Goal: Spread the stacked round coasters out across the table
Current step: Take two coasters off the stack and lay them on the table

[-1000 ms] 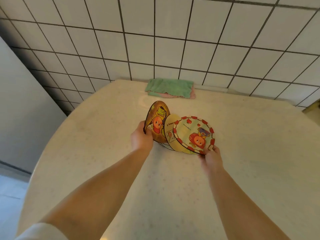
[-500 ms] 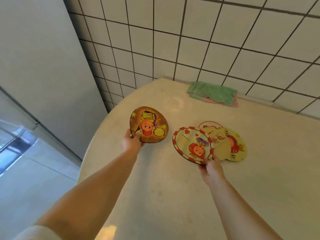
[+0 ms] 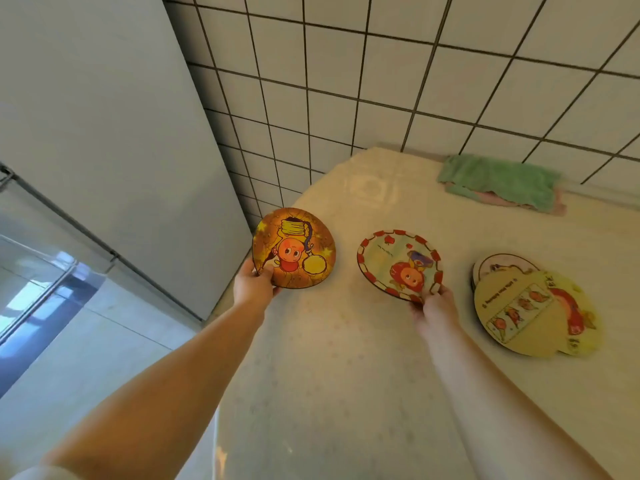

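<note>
The pale speckled bench (image 3: 346, 393) with a rounded left edge fills the lower right, set against a white tiled wall (image 3: 415, 81); a grey cabinet panel (image 3: 104, 98) stands to the left. At the back of the bench, against the wall, lies a folded green cloth (image 3: 498, 180) over a pink one. On the right side of the bench rests the remaining pile of round coasters (image 3: 533, 306): about 3, fanned and overlapping, the top one tan with a strip of small pictures, a yellow one with a red figure beneath it. The left hand (image 3: 252, 289) holds an orange-brown coaster (image 3: 294, 249), printed with a round-faced orange cartoon figure and yellow shapes, tilted up over the bench's left edge, its fingers pinching the lower rim. The right hand (image 3: 433, 304) pinches the near rim of a cream coaster (image 3: 400, 265) with a red-and-white checked border and a similar orange figure, held just above the bench between the other 2 groups
</note>
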